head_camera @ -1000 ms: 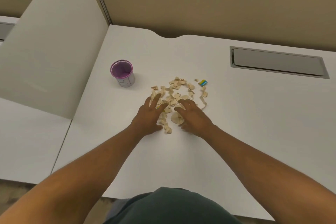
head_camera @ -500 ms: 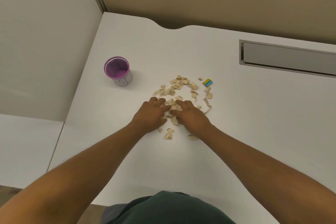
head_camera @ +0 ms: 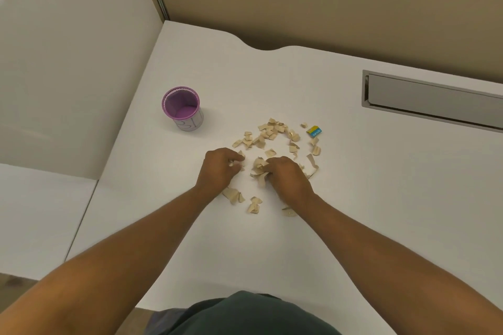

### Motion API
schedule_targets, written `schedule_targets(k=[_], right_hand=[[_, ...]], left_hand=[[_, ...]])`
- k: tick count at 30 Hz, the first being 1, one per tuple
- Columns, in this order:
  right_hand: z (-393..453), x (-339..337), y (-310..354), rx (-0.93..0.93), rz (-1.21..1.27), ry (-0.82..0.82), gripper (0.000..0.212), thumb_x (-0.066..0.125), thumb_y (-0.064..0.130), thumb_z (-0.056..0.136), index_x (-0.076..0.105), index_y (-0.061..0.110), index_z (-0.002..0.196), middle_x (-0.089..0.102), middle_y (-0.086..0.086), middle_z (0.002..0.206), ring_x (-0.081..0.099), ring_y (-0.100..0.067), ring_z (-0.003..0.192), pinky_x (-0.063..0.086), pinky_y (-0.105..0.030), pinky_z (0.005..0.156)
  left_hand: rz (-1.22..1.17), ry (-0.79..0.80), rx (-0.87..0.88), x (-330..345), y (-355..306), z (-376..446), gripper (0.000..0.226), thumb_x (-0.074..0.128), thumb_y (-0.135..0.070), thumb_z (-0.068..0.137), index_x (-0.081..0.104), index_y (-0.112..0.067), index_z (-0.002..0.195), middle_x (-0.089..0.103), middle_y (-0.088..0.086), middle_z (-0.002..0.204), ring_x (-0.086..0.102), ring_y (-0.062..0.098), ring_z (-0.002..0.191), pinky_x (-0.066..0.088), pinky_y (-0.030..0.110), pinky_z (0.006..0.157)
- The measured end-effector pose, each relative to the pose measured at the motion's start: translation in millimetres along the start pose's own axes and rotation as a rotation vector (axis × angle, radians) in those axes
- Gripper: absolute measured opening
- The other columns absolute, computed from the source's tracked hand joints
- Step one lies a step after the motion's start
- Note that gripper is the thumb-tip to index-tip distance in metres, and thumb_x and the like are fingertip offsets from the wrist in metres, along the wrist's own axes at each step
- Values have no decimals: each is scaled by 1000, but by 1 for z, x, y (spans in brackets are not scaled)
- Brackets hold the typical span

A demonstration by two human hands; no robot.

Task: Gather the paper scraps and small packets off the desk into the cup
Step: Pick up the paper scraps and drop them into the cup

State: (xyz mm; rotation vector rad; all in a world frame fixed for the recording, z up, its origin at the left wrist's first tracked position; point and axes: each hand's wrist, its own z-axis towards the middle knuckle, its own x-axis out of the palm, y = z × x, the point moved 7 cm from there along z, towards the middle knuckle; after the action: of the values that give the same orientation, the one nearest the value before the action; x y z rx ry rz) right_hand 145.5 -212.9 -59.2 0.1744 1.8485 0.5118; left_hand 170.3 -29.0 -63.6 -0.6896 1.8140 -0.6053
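Several beige paper scraps [head_camera: 268,133] lie scattered on the white desk [head_camera: 381,198]. A small yellow and blue packet [head_camera: 314,131] sits at the pile's far right edge. The purple-rimmed cup [head_camera: 181,108] stands upright and looks empty, left of and beyond the pile. My left hand [head_camera: 219,170] is curled at the pile's left side with a few scraps pinched in its fingers. My right hand [head_camera: 288,175] is curled over the pile's middle, fingers closed on a bunch of scraps. More scraps lie near my wrists.
A grey cable slot [head_camera: 432,99] is set into the desk at the far right. A white divider panel [head_camera: 68,71] rises along the left edge, close to the cup. A tan wall [head_camera: 326,0] backs the desk.
Both hands went from flat, spread fingers over the pile to curled fists closing on scraps. The scraps between them have bunched up.
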Motion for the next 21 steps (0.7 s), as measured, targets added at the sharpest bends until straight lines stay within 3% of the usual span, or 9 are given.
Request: schedule_targets(k=[4,6,9,11,13,16,18,21], right_hand=[[-2,-19,-12,289,464,-95,24,67,6,87,83,19,99,81,3,95,67,-1,74,46,-9,64],[-4,-23,-15,371,609,-81,21,69,12,85,85,24,91,80,6,79,70,-3,69,50,-15,62],[-4,-28,-13,406,780,-25,16,75,9,81,80,19,69,74,1,65,69,-15,65,56,-31,73],[-2,-30,-10,422,898,-1,20,80,5,80,76,15,63,71,-3,65,68,-17,67,58,-35,80],[0,-31,-5,443,1035,26,17,83,3,80,77,12,66,74,-7,73,73,-22,78,61,-34,86],[9,-37,8,430,1186,70,8,84,6,80,81,11,75,80,-9,88,77,-26,95,61,-29,89],[22,-44,26,397,1243,94,12,83,7,82,79,0,90,80,-13,100,76,-26,103,61,-28,91],[54,-60,64,328,1287,102,14,81,6,83,79,0,96,80,-14,104,75,-26,105,60,-22,82]], left_hand=[[-315,-70,-187,-9,10,-7,20,88,-19,82,86,-25,101,76,-12,94,63,-6,74,43,5,68],[-461,-78,-252,-14,11,-16,21,91,-22,79,87,-28,98,78,-11,97,67,-9,78,50,11,76],[-655,-101,-337,-23,10,-28,23,93,-21,77,87,-26,99,81,-2,109,75,17,102,58,35,95],[-754,-123,-358,-35,8,-35,25,93,-19,77,86,-24,101,81,2,111,74,25,107,58,38,94],[-831,-151,-372,-51,5,-40,26,91,-17,79,85,-22,104,82,8,109,74,25,99,57,33,85],[-928,-225,-370,-87,0,-40,24,89,-12,80,84,-18,103,81,14,104,71,24,88,57,36,84],[-968,-306,-343,-118,1,-34,23,89,-11,80,83,-17,101,80,9,95,70,21,83,56,35,82],[-984,-408,-309,-158,8,-19,27,90,-11,80,82,-11,106,78,4,93,67,17,74,56,32,79]])
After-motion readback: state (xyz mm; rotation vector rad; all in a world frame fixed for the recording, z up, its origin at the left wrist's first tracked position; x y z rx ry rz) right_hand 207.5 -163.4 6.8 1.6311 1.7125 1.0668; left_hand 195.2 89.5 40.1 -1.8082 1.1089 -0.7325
